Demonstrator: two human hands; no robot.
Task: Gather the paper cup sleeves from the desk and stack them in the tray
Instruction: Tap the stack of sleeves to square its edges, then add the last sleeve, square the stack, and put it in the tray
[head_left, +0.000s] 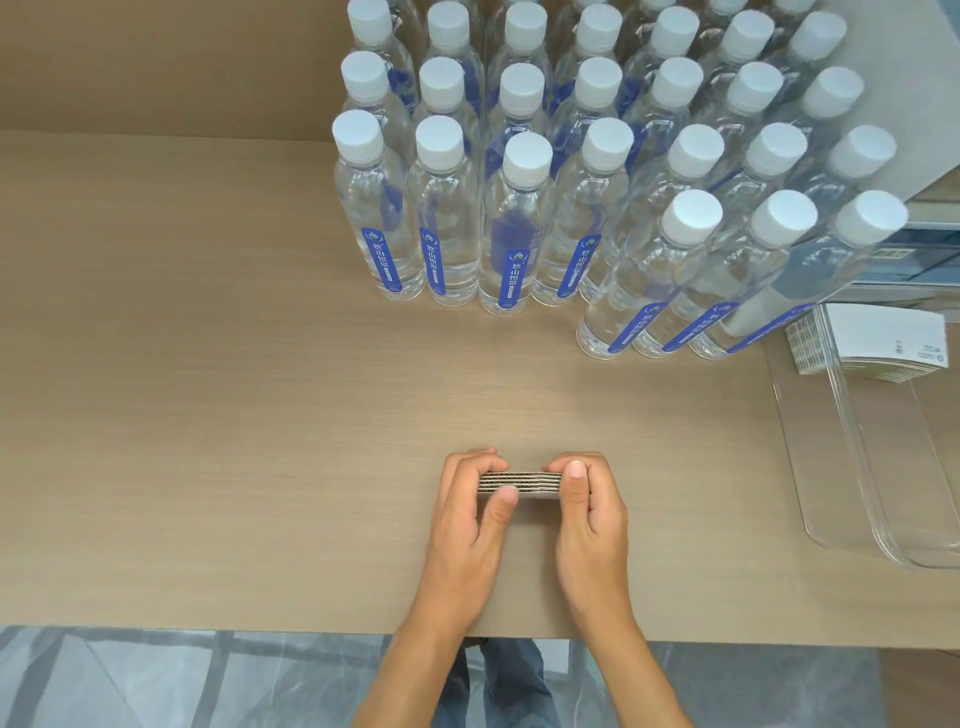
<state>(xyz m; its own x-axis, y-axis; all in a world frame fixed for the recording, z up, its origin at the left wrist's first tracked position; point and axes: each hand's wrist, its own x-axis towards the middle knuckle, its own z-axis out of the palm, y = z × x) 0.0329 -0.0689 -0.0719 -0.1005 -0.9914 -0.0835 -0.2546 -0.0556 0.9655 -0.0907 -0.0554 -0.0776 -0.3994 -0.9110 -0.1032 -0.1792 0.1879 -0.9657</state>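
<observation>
both hands meet near the front edge of the desk (208, 415), pinching a small bundle of flattened cup sleeves (519, 483) between them. the left hand (470, 512) grips the bundle's left end, thumb on the near side and fingers curled over the far side. the right hand (587, 506) clamps the right end the same way, thumb tip on the top edge. the bundle shows its corrugated edges to the camera, several layers thick; whether it touches the desk or hangs just above it i cannot tell.

a clear tray (852, 467) lies at the desk's right side, well apart from the hands. at its far end sits a stack (878, 343) of white sleeves, partly hidden by the tray's wall.

water bottles (519, 208) with white caps and blue labels stand in rows across the back of the desk, the nearest 3 just beside the tray's far end.
</observation>
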